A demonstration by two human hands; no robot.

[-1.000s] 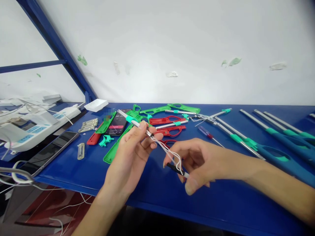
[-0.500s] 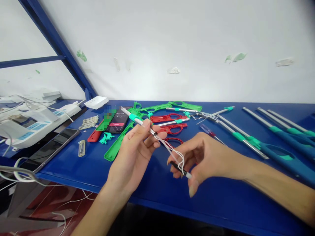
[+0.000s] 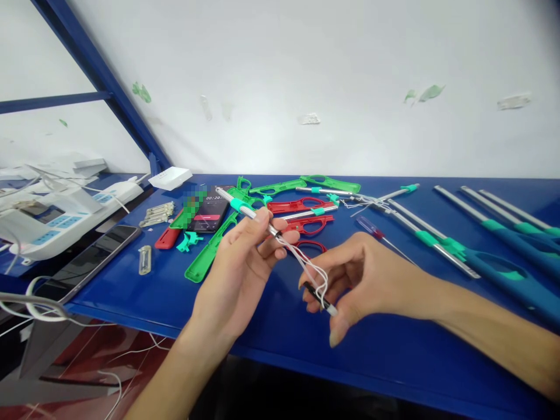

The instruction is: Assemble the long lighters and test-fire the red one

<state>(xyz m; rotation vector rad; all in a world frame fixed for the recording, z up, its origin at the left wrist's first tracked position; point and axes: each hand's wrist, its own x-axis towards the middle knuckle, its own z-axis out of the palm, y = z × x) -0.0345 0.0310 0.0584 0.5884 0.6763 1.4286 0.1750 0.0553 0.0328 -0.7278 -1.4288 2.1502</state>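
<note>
My left hand [image 3: 238,271] pinches a thin metal tube with a teal collar [image 3: 243,208], tilted up and to the left above the blue table [image 3: 280,326]. White wires [image 3: 308,271] trail from the tube's lower end down to a small black-and-white piece [image 3: 321,300]. My right hand [image 3: 361,280] grips that piece between thumb and fingers. Both hands hover over the table's front part, close together.
Green shells [image 3: 210,254] and red shells [image 3: 306,224] lie behind the hands, with a phone [image 3: 210,213] and a small screwdriver [image 3: 371,228]. Finished teal-handled long tubes [image 3: 481,256] lie at the right. Power strips [image 3: 52,227] and a dark tablet [image 3: 94,259] sit at the left.
Both hands keep their grips. The left hand and tube have risen slightly; the view has shifted a little.
</note>
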